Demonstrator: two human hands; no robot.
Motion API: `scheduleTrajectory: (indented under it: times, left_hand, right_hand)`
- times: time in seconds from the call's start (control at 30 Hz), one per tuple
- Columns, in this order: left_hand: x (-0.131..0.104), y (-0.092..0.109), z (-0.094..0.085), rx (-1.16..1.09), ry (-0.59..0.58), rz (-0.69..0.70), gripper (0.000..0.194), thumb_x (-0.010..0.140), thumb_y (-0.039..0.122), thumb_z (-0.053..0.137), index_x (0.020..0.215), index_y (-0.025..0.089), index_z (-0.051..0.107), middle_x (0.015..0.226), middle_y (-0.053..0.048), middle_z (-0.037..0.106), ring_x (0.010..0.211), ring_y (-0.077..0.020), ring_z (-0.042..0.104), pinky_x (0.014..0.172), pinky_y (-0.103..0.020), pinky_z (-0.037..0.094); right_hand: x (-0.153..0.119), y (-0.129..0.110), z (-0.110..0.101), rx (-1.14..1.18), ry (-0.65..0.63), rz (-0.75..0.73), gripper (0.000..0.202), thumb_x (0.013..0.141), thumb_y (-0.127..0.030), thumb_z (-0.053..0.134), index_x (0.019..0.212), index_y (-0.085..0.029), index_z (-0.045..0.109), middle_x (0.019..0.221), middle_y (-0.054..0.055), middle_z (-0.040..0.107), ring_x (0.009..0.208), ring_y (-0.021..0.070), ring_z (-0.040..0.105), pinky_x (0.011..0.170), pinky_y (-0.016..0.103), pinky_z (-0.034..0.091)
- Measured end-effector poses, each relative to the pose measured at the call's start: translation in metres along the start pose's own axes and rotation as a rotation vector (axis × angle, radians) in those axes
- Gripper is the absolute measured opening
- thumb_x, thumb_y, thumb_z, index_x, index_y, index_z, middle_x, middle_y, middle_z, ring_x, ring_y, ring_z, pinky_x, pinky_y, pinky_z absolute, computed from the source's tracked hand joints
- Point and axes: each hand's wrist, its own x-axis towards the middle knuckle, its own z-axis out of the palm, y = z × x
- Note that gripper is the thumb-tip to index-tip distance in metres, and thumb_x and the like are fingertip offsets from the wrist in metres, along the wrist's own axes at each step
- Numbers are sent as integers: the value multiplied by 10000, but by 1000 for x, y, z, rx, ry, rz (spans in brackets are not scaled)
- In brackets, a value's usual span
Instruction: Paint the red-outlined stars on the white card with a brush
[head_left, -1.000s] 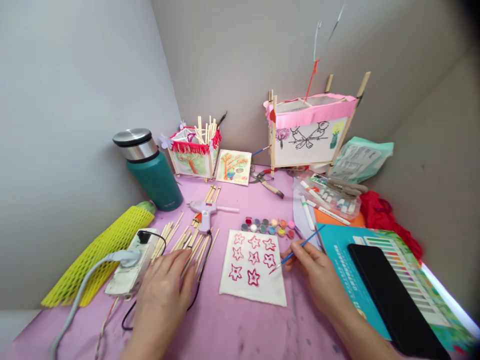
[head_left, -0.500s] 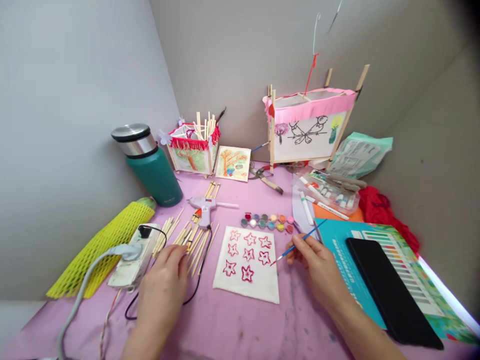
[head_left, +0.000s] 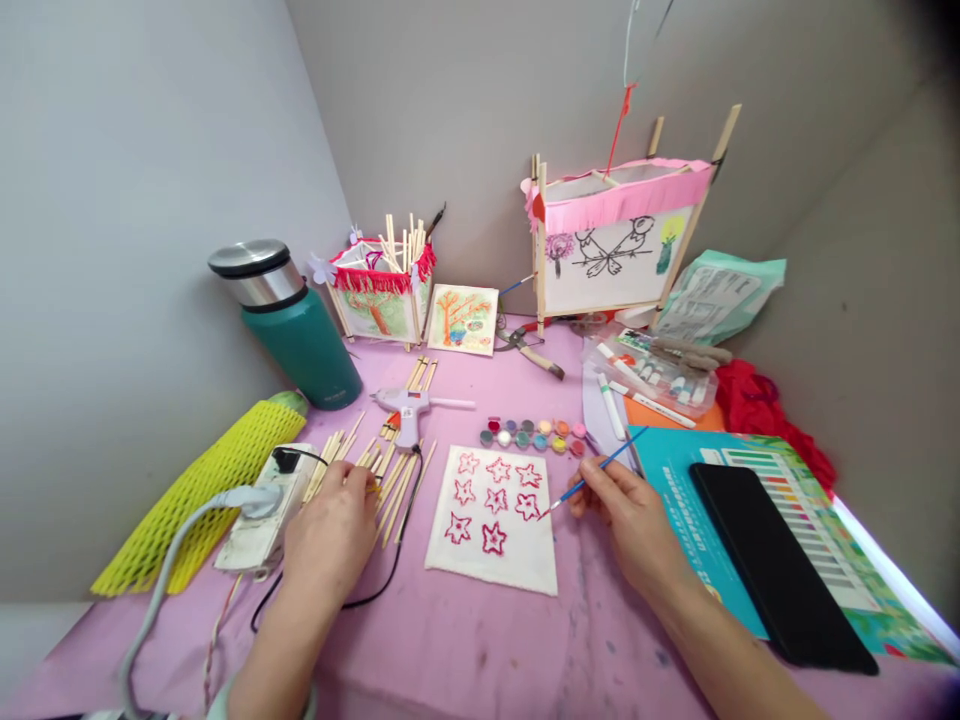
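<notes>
My right hand (head_left: 626, 505) pinches a thin blue paintbrush (head_left: 596, 472), whose reddish tip points left at the right edge of a white square cloth (head_left: 499, 565). Several red star-shaped flowers are painted on the cloth, in rows. Just above the cloth stand small round paint pots (head_left: 540, 440) in two rows, many colours. To the left, my left hand (head_left: 334, 525) rests with curled fingers over a bunch of wooden sticks (head_left: 390, 490). Its fingertips are mostly hidden, so what they hold cannot be made out.
A glue gun (head_left: 406, 408) lies behind the sticks. On the left are a teal bottle (head_left: 300, 345), a power strip (head_left: 270, 540) and yellow netting (head_left: 199, 490). Pliers (head_left: 532, 350) and a paper lantern (head_left: 615, 250) are behind; a black phone (head_left: 780, 570) lies on a book at right.
The brush tip has moved slightly up and left onto the cloth's right edge. My left hand has shifted a little upward over the sticks. The view has tilted slightly.
</notes>
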Motion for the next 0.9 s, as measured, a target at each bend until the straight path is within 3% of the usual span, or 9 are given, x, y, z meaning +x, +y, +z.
scheduleTrajectory:
  times: [0.2, 0.4, 0.9]
  left_hand:
    - [2, 0, -4, -12, -29, 7, 224, 878, 293, 352, 882, 210, 559, 1007, -57, 606, 765, -205, 608, 645, -333, 435]
    - [4, -4, -6, -31, -74, 76, 320, 892, 267, 325, 1118, 231, 549, 1146, -62, 581, 879, -204, 617, 737, -332, 449]
    - [7, -2, -11, -15, -184, 130, 256, 890, 251, 328, 954, 230, 575, 1053, -47, 573, 880, -216, 610, 683, -332, 429]
  right_hand:
    - [-1, -3, 2, 2, 15, -24, 355, 800, -504, 624, 648, -183, 615, 558, 3, 613, 564, 157, 553, 629, 304, 413]
    - [-3, -5, 4, 22, 7, -20, 364, 788, -522, 627, 655, -184, 617, 531, -1, 608, 544, 159, 555, 614, 303, 415]
    - [-1, 1, 1, -37, -5, -23, 352, 820, -512, 596, 689, -187, 630, 571, -2, 613, 585, 166, 557, 655, 318, 411]
